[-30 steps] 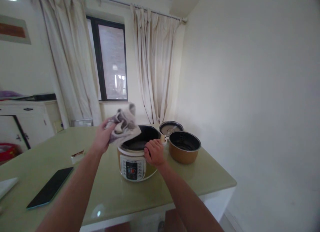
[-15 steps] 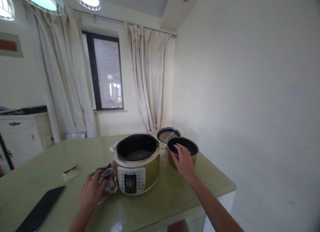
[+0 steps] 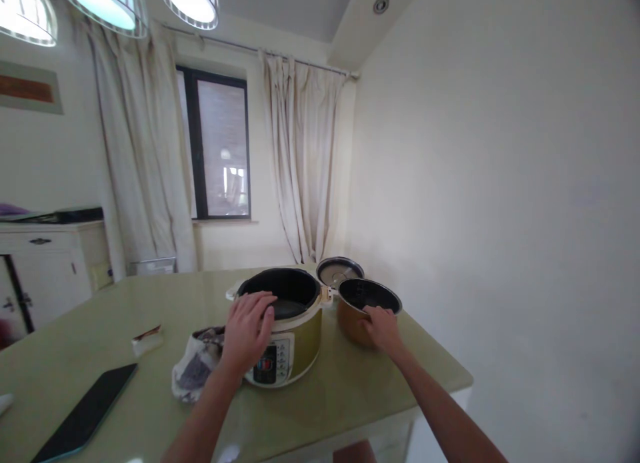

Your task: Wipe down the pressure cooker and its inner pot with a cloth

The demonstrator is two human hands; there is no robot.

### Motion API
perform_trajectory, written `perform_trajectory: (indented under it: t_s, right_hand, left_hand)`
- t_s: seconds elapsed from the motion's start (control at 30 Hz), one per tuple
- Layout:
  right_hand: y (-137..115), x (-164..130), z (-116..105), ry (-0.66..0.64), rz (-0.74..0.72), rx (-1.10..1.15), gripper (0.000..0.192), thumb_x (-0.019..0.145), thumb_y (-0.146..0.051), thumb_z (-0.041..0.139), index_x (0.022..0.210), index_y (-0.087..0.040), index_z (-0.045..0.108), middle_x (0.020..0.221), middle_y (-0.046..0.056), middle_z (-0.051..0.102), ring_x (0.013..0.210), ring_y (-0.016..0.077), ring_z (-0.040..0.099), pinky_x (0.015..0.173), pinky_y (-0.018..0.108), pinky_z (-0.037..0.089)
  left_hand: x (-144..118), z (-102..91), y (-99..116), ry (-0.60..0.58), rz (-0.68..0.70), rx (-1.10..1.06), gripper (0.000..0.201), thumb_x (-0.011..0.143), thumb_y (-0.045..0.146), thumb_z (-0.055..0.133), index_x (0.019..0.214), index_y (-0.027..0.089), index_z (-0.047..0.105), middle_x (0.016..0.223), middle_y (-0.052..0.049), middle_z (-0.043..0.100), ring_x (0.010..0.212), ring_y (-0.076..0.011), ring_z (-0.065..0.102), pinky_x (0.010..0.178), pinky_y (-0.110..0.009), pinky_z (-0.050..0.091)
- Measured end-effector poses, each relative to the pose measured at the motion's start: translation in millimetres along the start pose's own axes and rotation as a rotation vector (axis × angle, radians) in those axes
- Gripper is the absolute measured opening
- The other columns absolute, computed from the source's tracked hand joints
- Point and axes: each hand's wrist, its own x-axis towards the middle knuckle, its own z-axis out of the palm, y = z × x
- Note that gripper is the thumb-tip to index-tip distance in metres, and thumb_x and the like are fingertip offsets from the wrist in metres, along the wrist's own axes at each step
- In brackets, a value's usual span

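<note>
A green and white electric cooker body (image 3: 306, 346) stands on the table, uncovered, its dark inside showing. My left hand (image 3: 249, 326) is over its near left rim, fingers stretched out and holding nothing; whether it touches the rim I cannot tell. Beside the cooker, on the right, is a brown inner pot (image 3: 354, 326) with a dark inside, tilted a little. Fingers of my right hand (image 3: 384, 330) are bent over its near rim, with the thumb at the outer wall. A crumpled grey-white cloth (image 3: 194, 370) lies left of the cooker, partly behind my left forearm.
Behind the inner pot rests a round lid (image 3: 340, 271). Left on the green tabletop (image 3: 165, 416) are a dark flat tablet-like slab (image 3: 87, 410) and a small white packet (image 3: 147, 342). The wall (image 3: 500, 216) runs close along the right side.
My left hand has let go of the cloth and moved right, up over the cooker's rim. My right hand has gone from above the inner pot's opening to its near rim.
</note>
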Motion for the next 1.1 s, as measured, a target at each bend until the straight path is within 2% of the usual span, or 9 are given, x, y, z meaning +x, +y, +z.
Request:
perform_trajectory:
  t_s: [0.1, 0.17, 0.27, 0.43, 0.53, 0.63, 0.73, 0.9, 1.1]
  right_hand:
    - [21.1, -2.1, -20.9, 0.128, 0.108, 0.251, 0.018, 0.090, -0.037, 0.066, 0.095, -0.021, 0.075, 0.095, 0.010, 0.078, 0.094, 0.0298, 0.071, 0.084, 0.038, 0.046]
    - [35.0, -4.5, -43.7, 0.180, 0.155, 0.472, 0.026, 0.087, -0.046, 0.067, 0.086, -0.021, 0.073, 0.084, 0.008, 0.076, 0.081, 0.0273, 0.069, 0.074, 0.036, 0.046]
    - [40.0, -8.6, -87.5, 0.201, 0.113, 0.750, 0.037, 0.080, -0.057, 0.072, 0.080, -0.020, 0.070, 0.072, 0.003, 0.069, 0.072, 0.0236, 0.062, 0.065, 0.032, 0.043]
    - [-10.5, -1.5, -154.9, 0.262, -0.085, 0.929, 0.037, 0.077, -0.055, 0.078, 0.084, -0.019, 0.070, 0.074, 0.000, 0.066, 0.072, 0.0189, 0.057, 0.065, 0.029, 0.041]
    - [-55.8, 20.3, -174.3, 0.280, -0.206, 0.941, 0.037, 0.077, -0.053, 0.079, 0.075, -0.020, 0.063, 0.067, -0.003, 0.056, 0.067, 0.0159, 0.049, 0.060, 0.026, 0.035]
    - [-98.1, 49.8, -174.7, 0.226, -0.317, 0.976, 0.038, 0.078, -0.053, 0.079, 0.075, -0.020, 0.062, 0.065, -0.005, 0.050, 0.065, 0.0144, 0.045, 0.057, 0.026, 0.032]
    - [-135.4, 72.9, -161.4, 0.173, -0.433, 0.976, 0.036, 0.080, -0.053, 0.078, 0.082, -0.019, 0.066, 0.068, -0.004, 0.053, 0.067, 0.0148, 0.047, 0.059, 0.026, 0.033]
    - [-175.5, 79.5, -130.7, 0.177, -0.528, 0.856, 0.028, 0.085, -0.045, 0.078, 0.082, -0.019, 0.069, 0.071, -0.003, 0.059, 0.070, 0.0151, 0.051, 0.066, 0.027, 0.035]
    - [-180.6, 70.7, -96.2, 0.119, -0.666, 0.633, 0.017, 0.091, -0.035, 0.079, 0.093, -0.019, 0.075, 0.082, 0.001, 0.070, 0.082, 0.0188, 0.061, 0.083, 0.031, 0.038]
  left_hand:
    - [-1.5, 17.6, 11.5, -0.038, 0.065, 0.138, 0.032, 0.103, 0.026, 0.048, 0.075, 0.023, 0.063, 0.079, -0.005, 0.068, 0.082, -0.0238, 0.061, 0.085, -0.041, 0.044]
    - [-4.4, 24.6, 12.1, -0.005, 0.058, 0.195, 0.033, 0.101, 0.023, 0.049, 0.070, 0.023, 0.059, 0.072, -0.004, 0.063, 0.077, -0.0235, 0.057, 0.080, -0.041, 0.041]
    - [-6.3, 25.8, 10.7, 0.012, 0.067, 0.200, 0.030, 0.099, 0.020, 0.050, 0.070, 0.023, 0.058, 0.071, -0.004, 0.061, 0.077, -0.0234, 0.056, 0.078, -0.040, 0.039]
    - [-6.8, 21.8, 10.2, 0.022, 0.057, 0.138, 0.030, 0.100, 0.020, 0.048, 0.073, 0.023, 0.060, 0.071, -0.004, 0.062, 0.076, -0.0235, 0.057, 0.078, -0.039, 0.040]
    - [-9.8, 24.5, 6.7, 0.062, 0.051, 0.043, 0.024, 0.101, 0.020, 0.045, 0.094, 0.021, 0.068, 0.087, -0.007, 0.071, 0.085, -0.0240, 0.063, 0.083, -0.039, 0.045]
    - [-14.3, 31.2, 1.5, 0.156, 0.049, -0.033, 0.039, 0.102, 0.022, 0.044, 0.137, 0.015, 0.059, 0.128, -0.015, 0.070, 0.118, -0.0273, 0.065, 0.101, -0.042, 0.048]
    - [-19.1, 39.0, -0.7, 0.270, 0.024, -0.051, 0.059, 0.103, 0.022, 0.043, 0.160, 0.010, 0.035, 0.157, -0.023, 0.049, 0.148, -0.0318, 0.046, 0.116, -0.049, 0.042]
    - [-25.1, 46.9, 1.1, 0.368, -0.030, 0.055, 0.073, 0.103, 0.022, 0.047, 0.169, 0.009, 0.017, 0.170, -0.028, 0.028, 0.159, -0.0380, 0.028, 0.122, -0.057, 0.033]
    - [-27.1, 47.4, 1.3, 0.357, 0.004, 0.124, 0.077, 0.102, 0.024, 0.048, 0.170, 0.009, 0.014, 0.173, -0.030, 0.017, 0.160, -0.0417, 0.023, 0.121, -0.060, 0.031]
